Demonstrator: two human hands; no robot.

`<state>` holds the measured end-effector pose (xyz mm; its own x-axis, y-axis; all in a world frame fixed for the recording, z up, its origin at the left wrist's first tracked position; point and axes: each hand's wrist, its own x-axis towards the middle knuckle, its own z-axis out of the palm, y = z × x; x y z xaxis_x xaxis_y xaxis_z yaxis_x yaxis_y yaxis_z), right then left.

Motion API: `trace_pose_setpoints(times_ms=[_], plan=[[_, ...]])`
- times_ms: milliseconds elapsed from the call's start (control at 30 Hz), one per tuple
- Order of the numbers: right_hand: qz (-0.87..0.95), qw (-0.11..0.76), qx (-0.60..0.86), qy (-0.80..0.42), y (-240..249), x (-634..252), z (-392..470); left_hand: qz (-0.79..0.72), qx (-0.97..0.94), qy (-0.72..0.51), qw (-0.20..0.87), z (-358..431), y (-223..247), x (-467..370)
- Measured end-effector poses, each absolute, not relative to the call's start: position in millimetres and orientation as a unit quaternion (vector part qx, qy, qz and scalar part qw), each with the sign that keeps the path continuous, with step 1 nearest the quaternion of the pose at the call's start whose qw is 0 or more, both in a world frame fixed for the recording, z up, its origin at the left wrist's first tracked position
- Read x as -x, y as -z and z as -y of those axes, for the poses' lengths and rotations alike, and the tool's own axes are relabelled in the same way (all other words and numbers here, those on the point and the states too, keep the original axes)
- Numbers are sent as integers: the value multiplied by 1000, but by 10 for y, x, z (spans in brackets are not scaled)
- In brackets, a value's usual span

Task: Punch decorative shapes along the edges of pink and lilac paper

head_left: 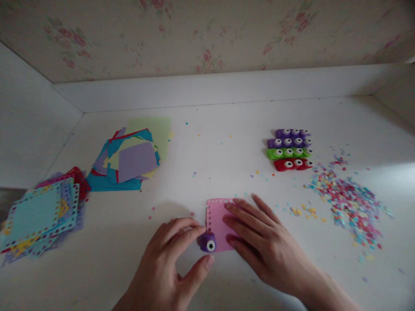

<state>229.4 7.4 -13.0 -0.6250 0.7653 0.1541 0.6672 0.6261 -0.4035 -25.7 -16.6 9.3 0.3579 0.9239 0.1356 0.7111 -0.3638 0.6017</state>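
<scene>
A square of pink paper (221,233) lies in front of me with small star-shaped holes along its top and left edges. At its lower left corner sits a purple craft punch (208,242) with a white button marked by a black star. My left hand (173,255) is around the punch: the fingertips are by its upper left side and the thumb is just below it, with a small gap. Flat across the right part of the paper lies my right hand (259,237), fingers spread, hiding that edge.
Rows of purple, green and red punches (288,152) stand at the right. Beside them spreads a heap of confetti (352,201). Coloured paper sheets (138,160) are piled at the left, with hole-edged sheets (35,211) stacked farther left. A wall (207,93) borders the table's back.
</scene>
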Motion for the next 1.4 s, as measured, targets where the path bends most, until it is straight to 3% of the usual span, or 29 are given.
trace_pose_setpoints(times_ms=[567, 833, 1167, 1400], plan=[[868, 182, 423, -184, 67, -2267, -16, -542, -780, -151, 275, 29, -104, -6], [865, 206, 420, -183, 113, -2277, 20, -543, -742, -207, 334, 68, -96, 133], [860, 236, 415, -181, 188, -2291, 34, -566, -757, -263, 194, 273, 162, 794], [810, 350, 408, -233, 23, -2060, 235, -511, -795, -260, 196, 358, 92, 586]])
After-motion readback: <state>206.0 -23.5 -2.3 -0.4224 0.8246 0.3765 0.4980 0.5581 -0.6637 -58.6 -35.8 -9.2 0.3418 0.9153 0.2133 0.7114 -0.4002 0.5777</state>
